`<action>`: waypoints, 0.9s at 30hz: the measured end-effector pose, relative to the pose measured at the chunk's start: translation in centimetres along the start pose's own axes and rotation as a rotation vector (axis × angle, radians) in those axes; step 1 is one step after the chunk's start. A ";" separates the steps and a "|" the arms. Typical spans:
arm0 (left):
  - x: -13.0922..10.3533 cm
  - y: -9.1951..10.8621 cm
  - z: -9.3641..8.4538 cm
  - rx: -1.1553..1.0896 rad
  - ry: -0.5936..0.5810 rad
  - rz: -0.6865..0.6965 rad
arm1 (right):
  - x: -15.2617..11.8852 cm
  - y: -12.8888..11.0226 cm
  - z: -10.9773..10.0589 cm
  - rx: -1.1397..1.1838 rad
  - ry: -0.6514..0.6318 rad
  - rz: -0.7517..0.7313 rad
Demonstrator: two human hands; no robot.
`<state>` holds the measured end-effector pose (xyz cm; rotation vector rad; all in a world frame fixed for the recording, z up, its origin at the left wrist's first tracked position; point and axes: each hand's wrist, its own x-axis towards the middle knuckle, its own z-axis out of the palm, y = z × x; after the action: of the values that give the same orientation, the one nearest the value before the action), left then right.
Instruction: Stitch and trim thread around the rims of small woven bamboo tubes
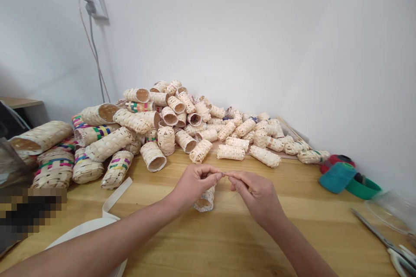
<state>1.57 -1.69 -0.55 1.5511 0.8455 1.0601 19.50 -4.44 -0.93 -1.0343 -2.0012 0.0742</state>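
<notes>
The white wall [247, 30] fills the back of the room, and below it spreads the wooden tabletop [182, 242], pale and striped with grain. Along its far side runs a big heap of woven tubes [166, 138], tallest left of the middle and lower towards the right. Most are plain straw colour; several on the left carry bands of pink, blue, green or yellow. Many lie on their sides, some with a round mouth showing. Near the left front edge sits a white roll [78, 229], partly behind the left forearm, its loose end standing out on the wood.

In front of the heap, the person's left hand [198, 181] and right hand [258, 194] come together, fingertips meeting or nearly so. Each has its thumb and forefinger pressed together in a fine pinch, the other fingers curled in.

Off to the right lie the scissors [383, 236], white handles towards the near edge. Beyond them are a green ring [365, 188] and a blue spool [337, 177], leaning close together. One small tube [204, 203] lies beneath the left hand, half hidden, its mouth facing this way; I cannot tell whether they touch. Smallest of all, a thin thread [232, 194] is pinched at the fingertips and trails faintly below them.
</notes>
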 end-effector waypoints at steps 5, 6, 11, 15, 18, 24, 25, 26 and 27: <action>0.0 0.1 0.0 -0.033 -0.004 -0.030 | 0.0 0.0 0.0 -0.006 0.005 -0.015; 0.0 0.1 0.0 -0.041 -0.006 -0.034 | 0.0 0.1 -0.1 -0.013 0.006 -0.023; -0.1 0.2 0.1 -0.048 -0.011 -0.048 | 0.0 0.1 -0.1 -0.043 0.008 -0.060; -0.2 0.4 0.1 -0.049 -0.023 -0.057 | 0.0 0.2 0.0 -0.045 0.005 -0.056; -0.3 0.6 0.2 -0.045 -0.024 -0.065 | -0.1 0.2 0.0 -0.046 0.006 -0.052; -0.4 0.8 0.2 -0.055 -0.031 -0.072 | -0.1 -0.1 -0.1 -0.053 0.012 -0.055; -0.4 0.8 0.2 -0.059 -0.030 -0.075 | -0.1 -0.1 -0.1 -0.053 0.011 -0.053; -0.4 0.8 0.2 -0.061 -0.026 -0.079 | 0.0 -0.2 -0.1 -0.052 0.012 -0.052; -0.4 0.9 0.2 -0.062 -0.020 -0.083 | 0.0 -0.2 -0.1 -0.051 0.015 -0.053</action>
<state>1.60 -2.29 0.20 1.4607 0.8486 1.0004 19.50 -4.62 -0.81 -1.0105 -2.0244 -0.0130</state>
